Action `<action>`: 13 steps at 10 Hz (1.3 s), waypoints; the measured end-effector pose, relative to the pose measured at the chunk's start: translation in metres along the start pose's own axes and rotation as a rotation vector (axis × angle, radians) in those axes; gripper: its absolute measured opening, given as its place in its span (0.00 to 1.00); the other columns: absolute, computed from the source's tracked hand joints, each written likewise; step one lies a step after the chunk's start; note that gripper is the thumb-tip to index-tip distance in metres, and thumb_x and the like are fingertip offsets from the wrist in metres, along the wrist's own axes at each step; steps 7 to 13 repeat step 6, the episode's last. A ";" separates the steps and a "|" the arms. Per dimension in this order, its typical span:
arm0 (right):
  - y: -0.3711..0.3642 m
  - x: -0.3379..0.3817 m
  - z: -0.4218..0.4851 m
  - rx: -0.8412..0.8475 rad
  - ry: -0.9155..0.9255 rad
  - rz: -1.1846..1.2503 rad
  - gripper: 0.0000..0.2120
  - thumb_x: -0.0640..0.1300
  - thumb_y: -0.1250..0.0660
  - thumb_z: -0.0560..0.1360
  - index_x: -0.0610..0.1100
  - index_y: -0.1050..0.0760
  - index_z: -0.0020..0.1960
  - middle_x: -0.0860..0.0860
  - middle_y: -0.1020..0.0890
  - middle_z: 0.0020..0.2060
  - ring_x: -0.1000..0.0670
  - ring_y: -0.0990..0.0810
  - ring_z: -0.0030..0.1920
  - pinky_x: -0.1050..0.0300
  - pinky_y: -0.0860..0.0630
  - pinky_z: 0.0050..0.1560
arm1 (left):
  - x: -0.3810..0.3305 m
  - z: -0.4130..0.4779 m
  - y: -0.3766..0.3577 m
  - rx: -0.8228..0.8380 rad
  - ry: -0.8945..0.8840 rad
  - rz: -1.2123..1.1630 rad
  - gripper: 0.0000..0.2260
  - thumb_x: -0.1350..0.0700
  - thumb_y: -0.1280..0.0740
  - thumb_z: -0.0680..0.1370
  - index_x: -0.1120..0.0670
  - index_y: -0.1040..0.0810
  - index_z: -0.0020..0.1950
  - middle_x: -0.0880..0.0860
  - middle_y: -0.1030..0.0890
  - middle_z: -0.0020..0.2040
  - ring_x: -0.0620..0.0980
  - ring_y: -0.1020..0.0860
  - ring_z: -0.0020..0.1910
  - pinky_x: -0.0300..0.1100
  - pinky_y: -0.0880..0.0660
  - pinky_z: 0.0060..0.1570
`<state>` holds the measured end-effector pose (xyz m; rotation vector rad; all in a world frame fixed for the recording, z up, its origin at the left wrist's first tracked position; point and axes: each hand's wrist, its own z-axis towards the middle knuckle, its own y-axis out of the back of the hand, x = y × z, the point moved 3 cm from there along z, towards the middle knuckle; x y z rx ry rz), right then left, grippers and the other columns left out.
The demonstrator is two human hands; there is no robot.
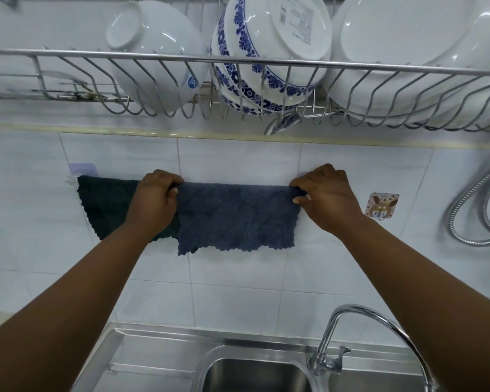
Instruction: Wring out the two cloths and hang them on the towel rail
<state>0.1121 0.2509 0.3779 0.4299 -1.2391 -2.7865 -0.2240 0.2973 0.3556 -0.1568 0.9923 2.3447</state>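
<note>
A wire dish rack [159, 56] runs along the white tiled wall [238, 162], carrying a plain white bowl [150, 43], a blue-patterned bowl [266, 52] and a large white plate [419, 46], each tilted on its side. Below stand a stainless steel sink [255, 374] with a curved tap [359, 329]. At right, a decorated adhesive hook [381, 206] is fixed to the tiles beside a looped metal hose [470, 207].

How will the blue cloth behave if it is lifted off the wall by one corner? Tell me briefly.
The blue cloth would probably flop and hang limp: it drapes softly between the left hand and right hand. Its fluffy pile suggests easy grip, not slippery. Likely light, perhaps heavier if damp.
</note>
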 end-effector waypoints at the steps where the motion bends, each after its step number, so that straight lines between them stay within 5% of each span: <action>1: 0.002 -0.006 -0.002 0.013 -0.035 0.066 0.09 0.41 0.33 0.74 0.51 0.21 0.52 0.49 0.17 0.49 0.43 0.25 0.52 0.50 0.31 0.50 | -0.001 -0.002 0.004 0.048 -0.040 0.018 0.11 0.62 0.35 0.79 0.57 0.21 0.61 0.58 0.20 0.58 0.57 0.25 0.58 0.50 0.28 0.62; 3: 0.007 -0.005 -0.016 -0.009 -0.055 0.177 0.15 0.36 0.32 0.73 0.43 0.23 0.59 0.42 0.21 0.60 0.38 0.26 0.58 0.44 0.26 0.58 | -0.007 -0.002 0.009 0.157 -0.028 0.050 0.15 0.60 0.34 0.79 0.54 0.23 0.65 0.58 0.22 0.62 0.58 0.25 0.60 0.49 0.30 0.65; 5: 0.023 -0.011 -0.043 0.008 -0.128 0.307 0.21 0.45 0.34 0.78 0.44 0.28 0.70 0.44 0.26 0.69 0.41 0.29 0.68 0.47 0.32 0.68 | -0.033 -0.029 0.019 0.119 -0.016 0.054 0.18 0.58 0.33 0.78 0.56 0.27 0.68 0.58 0.25 0.66 0.57 0.27 0.64 0.48 0.31 0.65; 6: 0.036 -0.026 -0.062 -0.034 -0.242 0.384 0.23 0.46 0.32 0.78 0.41 0.29 0.70 0.42 0.24 0.67 0.41 0.28 0.67 0.47 0.31 0.67 | -0.062 -0.044 0.013 0.163 -0.002 -0.124 0.18 0.57 0.34 0.79 0.57 0.27 0.68 0.57 0.22 0.63 0.56 0.25 0.62 0.46 0.29 0.62; 13: 0.036 -0.026 -0.062 -0.034 -0.242 0.384 0.23 0.46 0.32 0.78 0.41 0.29 0.70 0.42 0.24 0.67 0.41 0.28 0.67 0.47 0.31 0.67 | -0.062 -0.044 0.013 0.163 -0.002 -0.124 0.18 0.57 0.34 0.79 0.57 0.27 0.68 0.57 0.22 0.63 0.56 0.25 0.62 0.46 0.29 0.62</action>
